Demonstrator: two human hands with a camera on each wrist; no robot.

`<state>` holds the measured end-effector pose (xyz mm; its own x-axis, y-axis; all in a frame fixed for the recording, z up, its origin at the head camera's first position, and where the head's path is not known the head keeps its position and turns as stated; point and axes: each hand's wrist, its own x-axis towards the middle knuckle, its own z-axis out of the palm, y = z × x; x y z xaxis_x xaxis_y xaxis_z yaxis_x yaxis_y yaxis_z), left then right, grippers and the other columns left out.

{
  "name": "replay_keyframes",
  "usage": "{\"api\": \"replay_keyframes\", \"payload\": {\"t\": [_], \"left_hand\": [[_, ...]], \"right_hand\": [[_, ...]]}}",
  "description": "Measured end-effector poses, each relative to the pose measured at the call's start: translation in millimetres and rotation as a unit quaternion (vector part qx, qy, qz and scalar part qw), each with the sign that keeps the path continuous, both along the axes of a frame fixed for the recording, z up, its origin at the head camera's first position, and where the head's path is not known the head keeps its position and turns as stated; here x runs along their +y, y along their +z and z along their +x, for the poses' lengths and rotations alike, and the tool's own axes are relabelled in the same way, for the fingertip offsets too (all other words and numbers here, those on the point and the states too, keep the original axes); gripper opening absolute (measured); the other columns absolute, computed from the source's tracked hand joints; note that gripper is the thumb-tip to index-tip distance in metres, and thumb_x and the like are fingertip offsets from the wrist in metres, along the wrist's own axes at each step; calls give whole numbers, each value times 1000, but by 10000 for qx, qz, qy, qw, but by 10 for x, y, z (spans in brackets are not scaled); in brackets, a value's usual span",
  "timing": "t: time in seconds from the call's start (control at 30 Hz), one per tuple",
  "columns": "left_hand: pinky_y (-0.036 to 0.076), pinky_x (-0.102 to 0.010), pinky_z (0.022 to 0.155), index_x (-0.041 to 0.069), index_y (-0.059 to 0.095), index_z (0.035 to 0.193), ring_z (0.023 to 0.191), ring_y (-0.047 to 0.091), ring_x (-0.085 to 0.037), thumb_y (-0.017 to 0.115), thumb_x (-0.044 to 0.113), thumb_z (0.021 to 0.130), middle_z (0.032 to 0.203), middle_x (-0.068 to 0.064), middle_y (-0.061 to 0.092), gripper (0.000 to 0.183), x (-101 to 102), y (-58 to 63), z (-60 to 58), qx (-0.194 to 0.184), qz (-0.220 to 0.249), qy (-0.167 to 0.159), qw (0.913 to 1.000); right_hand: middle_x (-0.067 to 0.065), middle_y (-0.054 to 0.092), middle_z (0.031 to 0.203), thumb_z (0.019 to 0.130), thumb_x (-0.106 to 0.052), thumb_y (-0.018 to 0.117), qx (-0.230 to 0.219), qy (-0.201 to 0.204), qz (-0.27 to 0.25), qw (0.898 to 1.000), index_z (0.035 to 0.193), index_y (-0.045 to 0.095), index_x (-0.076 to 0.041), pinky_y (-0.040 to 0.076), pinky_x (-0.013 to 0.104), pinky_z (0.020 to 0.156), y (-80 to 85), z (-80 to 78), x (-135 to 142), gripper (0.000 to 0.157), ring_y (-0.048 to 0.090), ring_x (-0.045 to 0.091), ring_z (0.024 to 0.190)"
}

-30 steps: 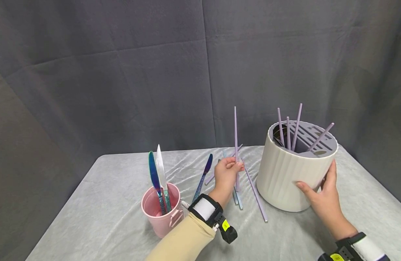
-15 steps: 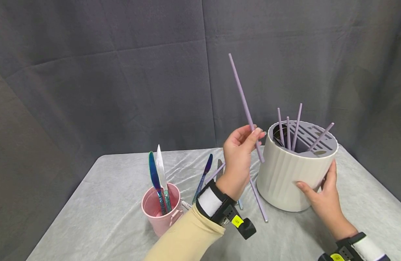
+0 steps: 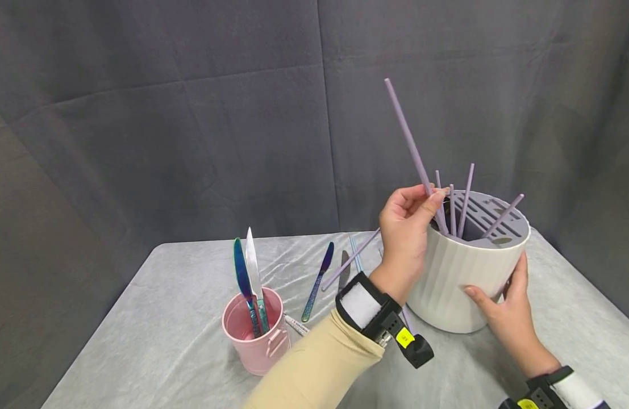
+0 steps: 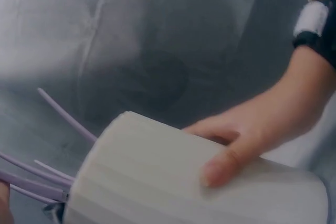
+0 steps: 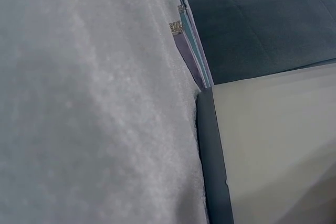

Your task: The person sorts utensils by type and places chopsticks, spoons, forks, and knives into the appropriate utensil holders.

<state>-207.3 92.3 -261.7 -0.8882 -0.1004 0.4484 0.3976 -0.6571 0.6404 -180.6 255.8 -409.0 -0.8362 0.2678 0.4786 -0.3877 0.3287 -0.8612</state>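
In the head view my left hand [image 3: 406, 233] pinches a purple chopstick [image 3: 407, 136] between thumb and fingers. The chopstick leans up and left, its lower end at the front-left rim of the white ribbed utensil holder [image 3: 447, 284]. Several other purple chopsticks [image 3: 465, 199] stand in the holder's open compartment beside its grey slotted top [image 3: 485, 210]. My right hand [image 3: 511, 318] grips the holder's lower right side, thumb in front. The left wrist view shows that right hand [image 4: 257, 124] on the holder's wall [image 4: 157, 166].
A pink bucket [image 3: 255, 352] at left holds two upright knives [image 3: 253, 267]. Between bucket and holder lie a blue table knife [image 3: 316, 284], a silver knife [image 3: 345, 264], a purple chopstick [image 3: 350, 261], light blue chopsticks [image 3: 356, 253] and a white pen-like stick [image 3: 296, 325]. Grey cloth hangs behind.
My left hand has lifted the purple chopstick from among the things on the table and carried it up and right to the holder's rim. My right hand stays on the holder.
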Motion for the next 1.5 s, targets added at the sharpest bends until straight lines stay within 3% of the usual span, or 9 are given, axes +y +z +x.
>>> {"api": "replay_keyframes", "payload": {"t": [0.1,0.23,0.37,0.47,0.57,0.67,0.93,1.33,1.5], "left_hand": [[51,-18,74,-19,56,94,77,64,-1,65,-18,81,93,-30,68,16,33,-19,-6,171,-264,144,9994],[51,-18,73,-21,55,96,76,64,-1,65,-19,80,97,-37,63,19,62,-9,-13,336,-355,113,9987],[50,-16,71,-17,57,94,75,62,1,67,-15,81,95,-32,67,17,84,-39,-44,232,-680,241,9971],[50,-15,69,-13,62,95,74,58,4,70,-8,84,92,-24,70,14,67,-88,-58,355,-1550,550,9857],[50,-15,68,-9,68,97,73,56,6,71,1,86,91,-18,72,15,46,-122,-52,609,-2394,902,9648],[52,-15,69,-7,71,100,75,58,5,70,6,89,92,-14,72,17,33,-128,-45,737,-2715,1037,9540],[50,-13,67,-8,70,103,75,59,2,68,3,90,92,-16,72,17,21,-127,-46,704,-2982,1130,9452],[49,-11,73,-6,71,106,85,66,-4,65,2,91,100,-13,73,17,3,-136,-61,949,-3531,1291,9218],[50,-12,73,-7,70,106,86,67,-5,65,1,91,100,-14,72,18,-39,-158,-47,964,-3451,1279,9248]], "right_hand": [[5,9,159,83,-3,71,-35,-10,13,10000,155,-3,-30,6,43,116,5,6,-5,107,15,19,143],[5,14,157,83,-2,71,16,-57,39,10000,155,-1,-30,12,33,114,7,3,-19,105,22,15,138],[6,16,156,82,-1,71,108,-74,24,9999,156,1,-28,15,28,112,12,3,-25,105,25,13,135],[6,14,157,82,0,70,110,-9,25,9999,156,0,-28,12,31,115,16,9,-28,106,23,14,137],[6,13,158,83,-1,70,73,10,60,10000,155,-1,-29,10,34,115,16,18,-27,106,21,14,138],[5,11,158,83,-2,71,56,19,66,10000,155,-2,-30,10,35,116,15,14,-22,106,20,15,139],[6,5,161,84,-4,71,-17,14,121,9999,155,-5,-28,3,48,116,10,10,-11,107,9,23,146],[5,8,160,83,-3,71,2,11,91,10000,156,-2,-29,4,48,116,3,-16,-8,107,11,19,146],[5,11,159,82,-1,72,45,29,49,10000,156,-1,-29,6,43,117,4,-20,-24,107,14,17,144]]}}
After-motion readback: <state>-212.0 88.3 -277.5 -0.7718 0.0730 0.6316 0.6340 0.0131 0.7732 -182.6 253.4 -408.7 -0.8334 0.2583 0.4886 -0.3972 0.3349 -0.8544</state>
